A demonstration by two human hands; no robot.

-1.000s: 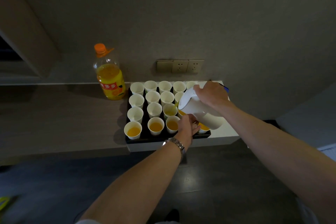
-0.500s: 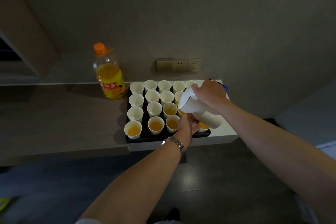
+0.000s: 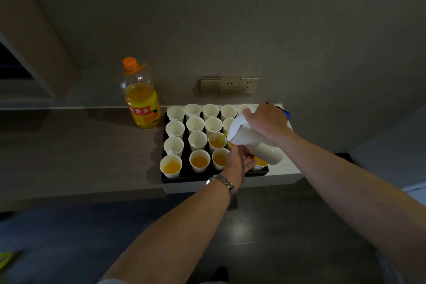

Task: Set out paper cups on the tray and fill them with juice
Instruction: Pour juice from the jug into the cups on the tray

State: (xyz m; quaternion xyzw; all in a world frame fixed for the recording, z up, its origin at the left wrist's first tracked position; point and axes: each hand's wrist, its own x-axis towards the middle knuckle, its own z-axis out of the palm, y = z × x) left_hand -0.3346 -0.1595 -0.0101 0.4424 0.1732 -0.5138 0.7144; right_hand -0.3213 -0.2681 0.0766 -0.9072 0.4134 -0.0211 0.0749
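Compared with a second ago, the white jug is tipped a little further and a thin orange stream now runs from its spout into the cup being filled, whose juice level has risen; the front row of the tray was already poured, so the work has moved up to the second row, with most cups behind it yet to fill. The right hand grips the jug's handle from above with its fingers curled round it, and the left hand reaches in under the jug beside the front-row cups, its fingers lying mostly straight against the jug's underside or a cup; which of the two I cannot tell. The black tray sits on the counter at its right end, just right of the juice bottle, which is capped and about half full. The paper cups are small, white and tapered, standing upright in tight rows, rims nearly touching.
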